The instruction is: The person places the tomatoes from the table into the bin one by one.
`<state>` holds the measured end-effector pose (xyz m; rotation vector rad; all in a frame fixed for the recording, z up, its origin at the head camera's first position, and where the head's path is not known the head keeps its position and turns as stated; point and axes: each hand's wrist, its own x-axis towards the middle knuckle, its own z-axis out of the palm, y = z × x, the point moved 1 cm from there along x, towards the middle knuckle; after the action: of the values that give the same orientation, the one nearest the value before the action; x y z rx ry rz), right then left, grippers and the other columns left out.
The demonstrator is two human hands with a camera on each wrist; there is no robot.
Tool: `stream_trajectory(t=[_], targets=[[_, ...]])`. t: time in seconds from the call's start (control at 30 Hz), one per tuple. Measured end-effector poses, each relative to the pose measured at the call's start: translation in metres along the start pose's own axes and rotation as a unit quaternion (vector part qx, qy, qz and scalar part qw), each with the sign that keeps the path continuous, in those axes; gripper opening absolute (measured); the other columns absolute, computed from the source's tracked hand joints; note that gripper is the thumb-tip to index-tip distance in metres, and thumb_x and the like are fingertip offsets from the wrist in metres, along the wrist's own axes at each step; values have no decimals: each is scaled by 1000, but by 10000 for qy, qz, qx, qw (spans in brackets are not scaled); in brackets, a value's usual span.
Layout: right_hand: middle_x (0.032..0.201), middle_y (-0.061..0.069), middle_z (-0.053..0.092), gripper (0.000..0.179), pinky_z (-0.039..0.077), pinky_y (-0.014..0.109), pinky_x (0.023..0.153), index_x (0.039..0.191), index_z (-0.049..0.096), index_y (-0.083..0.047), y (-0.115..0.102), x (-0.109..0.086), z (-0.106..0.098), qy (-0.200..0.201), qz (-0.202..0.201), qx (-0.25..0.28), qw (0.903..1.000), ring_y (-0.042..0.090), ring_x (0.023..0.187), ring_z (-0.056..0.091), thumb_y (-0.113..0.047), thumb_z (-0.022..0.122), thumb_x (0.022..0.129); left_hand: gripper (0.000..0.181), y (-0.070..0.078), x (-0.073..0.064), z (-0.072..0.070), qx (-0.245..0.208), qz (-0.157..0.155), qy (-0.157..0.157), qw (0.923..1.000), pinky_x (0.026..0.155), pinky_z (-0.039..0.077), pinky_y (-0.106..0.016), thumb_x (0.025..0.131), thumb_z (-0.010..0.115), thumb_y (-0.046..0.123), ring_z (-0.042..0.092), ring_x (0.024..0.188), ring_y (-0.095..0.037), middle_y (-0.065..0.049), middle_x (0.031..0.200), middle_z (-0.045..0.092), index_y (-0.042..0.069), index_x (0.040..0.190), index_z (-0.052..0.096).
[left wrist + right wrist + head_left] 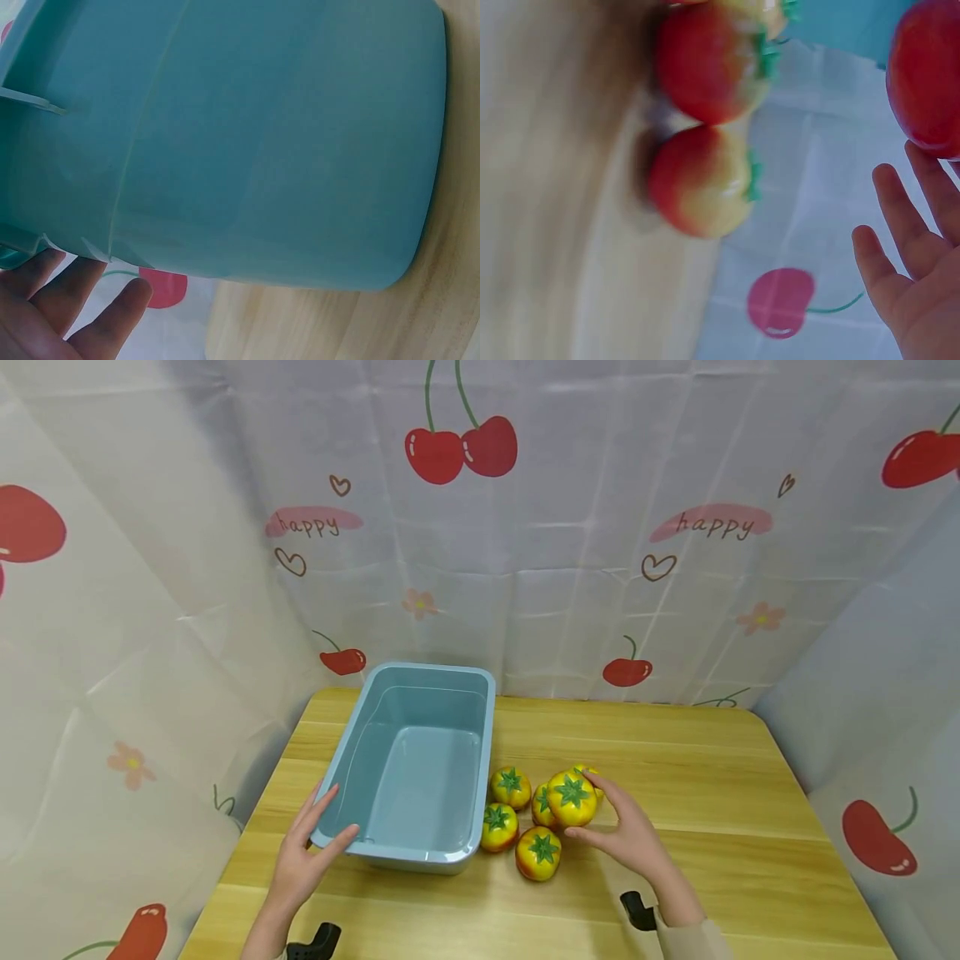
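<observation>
Yellow-red fruit (572,798) is up off the table (712,777), right of the blue bin (487,752), pinched between thumb and fingertips of the right hand (633,839). Left hand (300,864): fingers spread at the bin's near-left rim corner; can't tell how firmly they press. Risks, my read: glossy skin plus fingertip-only hold could slip; dropping or sweeping low would scatter the loose fruits (537,853); clipping the rim could shove the bin if that left-hand contact is light.
</observation>
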<state>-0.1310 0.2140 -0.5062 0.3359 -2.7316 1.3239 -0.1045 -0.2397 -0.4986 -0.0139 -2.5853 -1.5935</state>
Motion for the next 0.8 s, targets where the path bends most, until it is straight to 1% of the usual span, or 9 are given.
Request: stream_trajectory(t=[0.13, 0.23, 0.3, 0.53, 0.7, 0.8], targets=[[140, 11, 44, 86, 33, 61, 97, 141, 42, -17, -15, 11, -1, -21, -203, -54, 9998, 36, 126, 40, -48, 79, 70, 65, 0, 0, 0, 18, 10, 1, 10000, 94, 29, -68, 87, 68, 26, 17, 138, -37, 2, 155, 15, 22, 145, 39], [139, 12, 45, 86, 34, 60, 96, 141, 42, -16, -25, 18, 1, -42, -416, -48, 9991, 36, 125, 41, -46, 79, 70, 65, 0, 0, 0, 6, 19, 1, 10000, 95, 28, -67, 87, 69, 26, 16, 139, -36, 1, 155, 15, 22, 144, 39], [139, 11, 45, 85, 34, 59, 96, 141, 43, -16, -30, 22, 2, -76, -468, -14, 9989, 35, 124, 42, -46, 79, 71, 65, 1, 0, -1, 2, 21, 2, 10000, 95, 27, -67, 87, 69, 26, 16, 139, -35, 1, 155, 15, 22, 144, 39], [140, 11, 43, 84, 35, 60, 96, 142, 42, -22, -44, 31, 4, -259, -300, 86, 9992, 35, 124, 42, -49, 78, 71, 65, 1, 0, 0, 17, 38, 1, 10000, 96, 25, -67, 87, 69, 26, 15, 139, -35, 1, 155, 16, 21, 144, 39], [141, 9, 42, 85, 35, 59, 95, 142, 41, -24, -52, 37, 8, -323, -235, 112, 9991, 33, 124, 42, -51, 77, 70, 65, 0, 0, 0, -42, 67, 28, 10000, 95, 28, -67, 87, 69, 24, 17, 138, -36, 0, 155, 16, 20, 144, 40], [141, 7, 42, 85, 35, 59, 96, 142, 40, -25, -56, 42, 11, -381, -265, 147, 9988, 32, 125, 41, -51, 78, 70, 64, -1, 0, 0, -67, 76, 45, 9999, 95, 28, -67, 87, 69, 24, 18, 138, -36, 0, 155, 16, 20, 144, 40]])
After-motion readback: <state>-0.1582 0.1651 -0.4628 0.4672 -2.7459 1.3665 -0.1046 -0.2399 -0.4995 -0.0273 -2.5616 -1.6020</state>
